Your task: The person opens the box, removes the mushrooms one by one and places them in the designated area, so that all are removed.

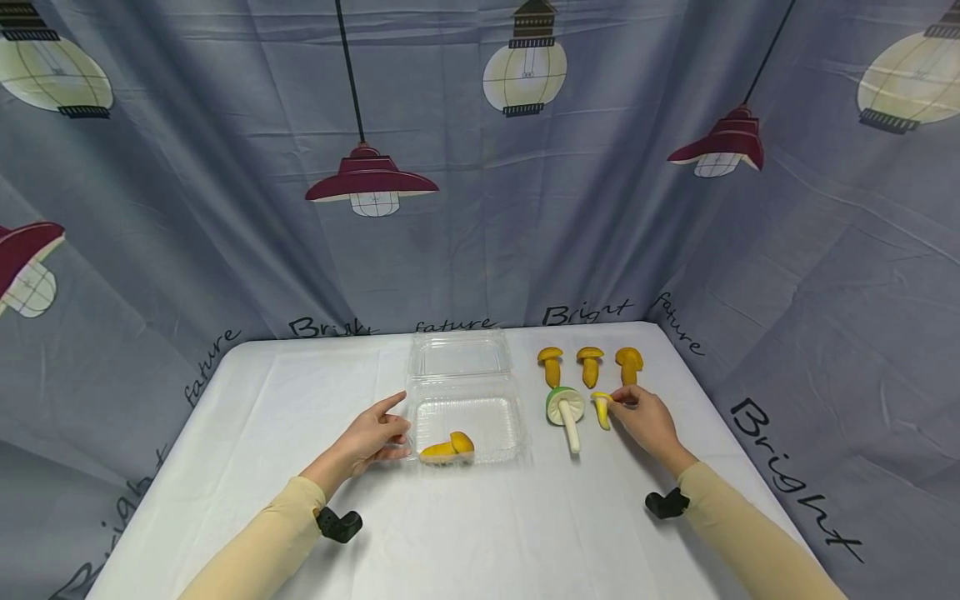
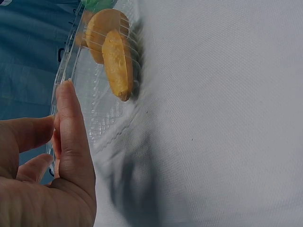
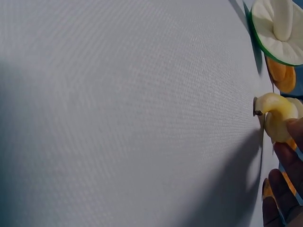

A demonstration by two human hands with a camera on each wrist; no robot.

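Observation:
My left hand (image 1: pixel 372 435) is beside the left edge of a clear plastic clamshell box (image 1: pixel 519 417), its fingertips right at the rim and its fingers loosely extended. Inside the box, against the near wall, lies an orange-yellow toy mushroom (image 1: pixel 461 442) on its side; the left wrist view shows its stem (image 2: pixel 118 71) through the plastic. On the right, my right hand (image 1: pixel 647 421) pinches a small yellow mushroom (image 1: pixel 602 410) between thumb and finger, close over the cloth. Just left of it lies a green-capped mushroom (image 1: pixel 572 433) with a long white stem.
Behind the right hand, orange-yellow mushrooms stand in a row: a left one (image 1: pixel 551 367), a middle one (image 1: pixel 590 367) and a right one (image 1: pixel 628 363). The box's lid (image 1: pixel 460 354) is folded back. White cloth (image 1: pixel 480 533) covers the table; a grey-blue curtain (image 1: pixel 465 258) surrounds it.

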